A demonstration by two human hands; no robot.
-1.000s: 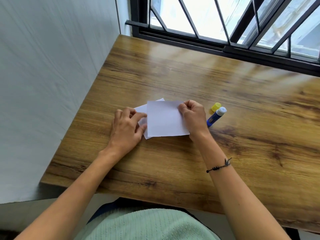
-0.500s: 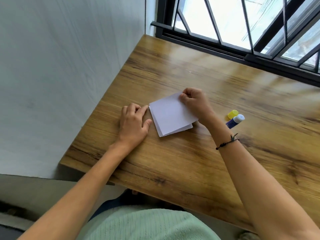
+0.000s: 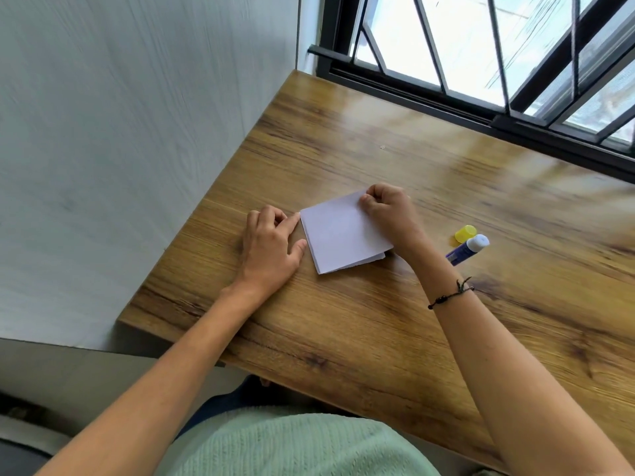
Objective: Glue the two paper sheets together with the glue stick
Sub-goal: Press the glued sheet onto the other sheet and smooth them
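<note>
Two white paper sheets (image 3: 340, 235) lie stacked on the wooden table (image 3: 378, 321), the lower one peeking out along the near and right edges. My right hand (image 3: 388, 207) is curled into a fist, its knuckles and fingertips pressing the top sheet's far right corner. To the left of the sheets my left hand (image 3: 271, 245) rests flat on the table, forefinger and thumb touching the stack's left edge. The uncapped glue stick (image 3: 467, 249), blue with a white tip, lies right of my right wrist, its yellow cap (image 3: 465, 233) beside it.
A grey wall (image 3: 137, 132) runs along the table's left edge. A barred window (image 3: 481, 63) with a black frame borders the far edge. My green top (image 3: 295, 444) is at the near edge.
One second ago the sheets were offset, with the lower one sticking out left. Now they lie nearly aligned; my right hand has shifted to the far corner. The view swung left.
</note>
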